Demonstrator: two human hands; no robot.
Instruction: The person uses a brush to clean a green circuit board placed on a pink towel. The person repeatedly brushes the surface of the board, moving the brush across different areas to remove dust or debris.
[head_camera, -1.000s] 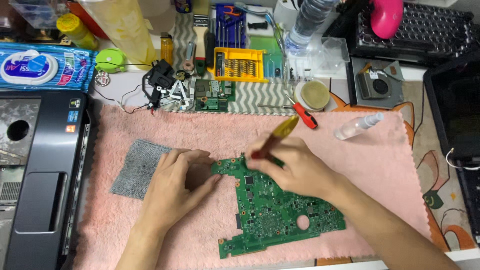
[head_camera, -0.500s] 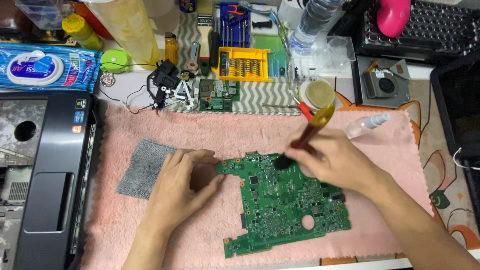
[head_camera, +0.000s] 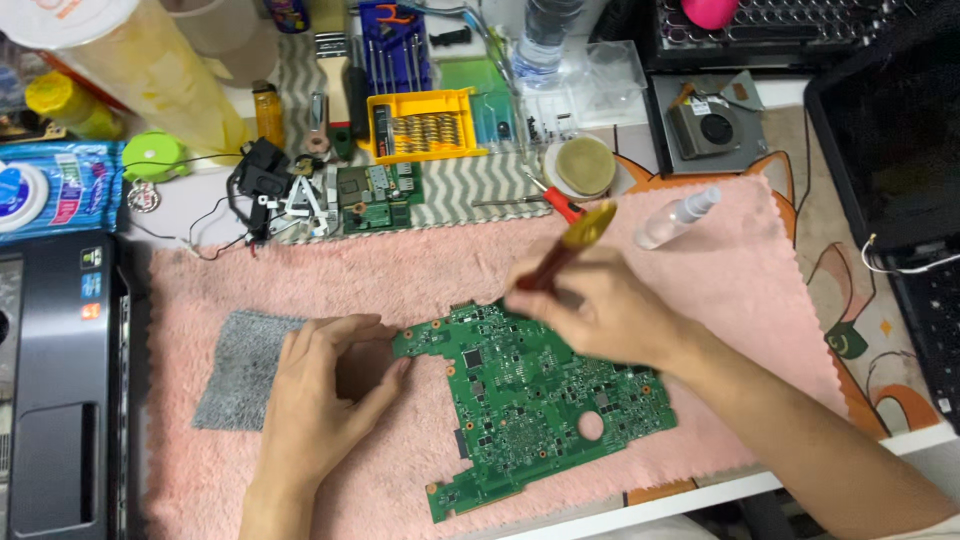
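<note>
Green, thin and rigid: bare circuit board (head_camera: 535, 405) lying flat on pink fluffy towel (head_camera: 430, 270), toward the near edge of the table (head_camera: 650, 505), one lower corner close to that edge. Probably light, stiff rather than bendy, but fragile across the face, crowded with tiny chips and solder points; best taken by the bare edges or corners, never pressed on the components, and likely to skid little on the soft pile. Round hole cut near the right side. Left hand (head_camera: 320, 395) resting on the towel, fingers curled and half closed, fingertips touching the board's upper left corner, holding nothing. Right hand (head_camera: 600, 310) closed around a red-stemmed tool with a yellow translucent end (head_camera: 565, 250), handle tilted up and away, working tip hidden behind the fingers over the board's top edge. Just left of the left hand, grey cloth square (head_camera: 235, 365) flat on the towel. Farther out, toward the towel's far right corner, small clear spray bottle (head_camera: 675, 220) lying on its side. Near the far edge of the table, yellow bit tray (head_camera: 420, 125), small green board (head_camera: 370, 195), round tin (head_camera: 582, 165) and a red-handled screwdriver (head_camera: 550, 205). Along the left edge, dark laptop shell (head_camera: 55, 400).
</note>
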